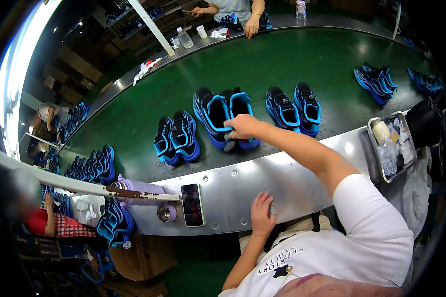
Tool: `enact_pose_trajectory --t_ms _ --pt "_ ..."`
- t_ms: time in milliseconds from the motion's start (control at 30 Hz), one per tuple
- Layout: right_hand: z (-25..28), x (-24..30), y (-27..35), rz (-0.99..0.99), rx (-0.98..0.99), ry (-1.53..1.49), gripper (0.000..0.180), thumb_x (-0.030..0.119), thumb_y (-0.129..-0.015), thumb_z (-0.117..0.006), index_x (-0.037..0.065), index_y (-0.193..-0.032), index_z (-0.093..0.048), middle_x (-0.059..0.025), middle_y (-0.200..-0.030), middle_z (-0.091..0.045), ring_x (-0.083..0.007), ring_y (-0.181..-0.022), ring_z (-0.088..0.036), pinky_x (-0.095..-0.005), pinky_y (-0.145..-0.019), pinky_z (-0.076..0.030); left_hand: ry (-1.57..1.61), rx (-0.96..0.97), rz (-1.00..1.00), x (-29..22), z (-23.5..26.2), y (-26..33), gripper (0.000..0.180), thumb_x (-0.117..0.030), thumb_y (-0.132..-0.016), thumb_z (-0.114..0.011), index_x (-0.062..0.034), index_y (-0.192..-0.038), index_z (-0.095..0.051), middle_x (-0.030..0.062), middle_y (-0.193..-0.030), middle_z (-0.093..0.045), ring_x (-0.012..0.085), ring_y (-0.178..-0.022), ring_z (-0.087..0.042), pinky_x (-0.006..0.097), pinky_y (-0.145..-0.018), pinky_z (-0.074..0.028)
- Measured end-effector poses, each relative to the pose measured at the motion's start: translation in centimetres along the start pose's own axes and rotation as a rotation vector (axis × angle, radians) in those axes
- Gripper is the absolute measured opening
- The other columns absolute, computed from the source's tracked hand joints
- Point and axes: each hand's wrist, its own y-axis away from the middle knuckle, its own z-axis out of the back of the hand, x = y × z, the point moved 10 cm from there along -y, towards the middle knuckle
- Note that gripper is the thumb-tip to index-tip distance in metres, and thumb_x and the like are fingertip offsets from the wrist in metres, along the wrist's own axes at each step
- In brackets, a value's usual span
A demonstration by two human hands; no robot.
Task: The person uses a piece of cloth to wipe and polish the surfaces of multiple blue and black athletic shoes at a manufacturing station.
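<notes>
My right hand [241,127] reaches over the green belt and is closed on the heels of a pair of black-and-blue sneakers [214,115], toes pointing away. Grey coverings show on some of its fingers. My left hand [263,214] lies on the metal ledge, fingers loosely bent and a little apart, one with a grey covering; I see nothing held in it. Left of the gripped pair stands another sneaker pair [177,137], and to the right a third sneaker pair [297,110].
On the metal ledge [302,171] are a phone [192,204], a lilac bottle [141,190], its cup [166,213] and, rightward, a metal tray [392,146] of small items. A rusty white pole [84,185] crosses at left. More shoes line the belt; a co-worker's hand [252,25] rests opposite.
</notes>
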Motion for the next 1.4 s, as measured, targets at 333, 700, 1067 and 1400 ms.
enact_pose_trajectory --t_ms 333,700,1067,1400 --pt "-4.3 8.2 28.1 0.272 0.112 -0.051 0.042 0.026 -0.075 -0.071 0.011 -0.112 -0.059 -0.0156 -0.076 -0.058 -0.0346 -0.072 -0.061 -0.0442 -0.064 -0.050 0.341 -0.451 0.538 1.7 5.8 5.1 0.045 0.007 -0.078 -0.039 0.0052 -0.120 -0.054 0.0209 -0.120 -0.057 0.0304 -0.111 -0.056 0.038 -0.098 -0.044" --pt "7.1 7.5 30.2 0.270 -0.503 -0.088 0.057 0.001 -0.068 -0.075 0.010 -0.122 -0.061 -0.0099 -0.101 -0.063 -0.0282 -0.094 -0.062 -0.0358 -0.081 -0.052 0.114 -0.366 0.282 -5.9 14.7 -2.4 0.049 0.000 -0.081 -0.067 0.0005 -0.126 -0.051 0.0138 -0.119 -0.059 0.0239 -0.099 -0.057 0.034 -0.085 -0.046" --pt "2.2 1.5 25.8 0.152 -0.283 -0.325 0.059 -0.012 -0.063 -0.063 0.008 -0.119 -0.061 -0.0136 -0.103 -0.063 -0.0322 -0.094 -0.063 -0.0381 -0.082 -0.052 -0.166 -0.076 0.079 -6.2 10.4 -7.0 0.049 0.008 -0.063 -0.068 -0.0098 -0.109 -0.061 0.0077 -0.107 -0.064 0.0300 -0.099 -0.059 0.039 -0.081 -0.051" --pt "-0.1 3.9 30.0 0.246 -0.250 -0.070 0.052 -0.005 -0.063 -0.066 0.009 -0.113 -0.062 -0.0158 -0.119 -0.054 -0.0358 -0.109 -0.054 -0.0410 -0.087 -0.050 -0.370 0.069 -0.051 -7.9 7.9 -5.5 0.033 0.002 -0.067 -0.063 -0.0138 -0.095 -0.066 0.0019 -0.130 -0.058 0.0259 -0.087 -0.051 0.036 -0.076 -0.046"
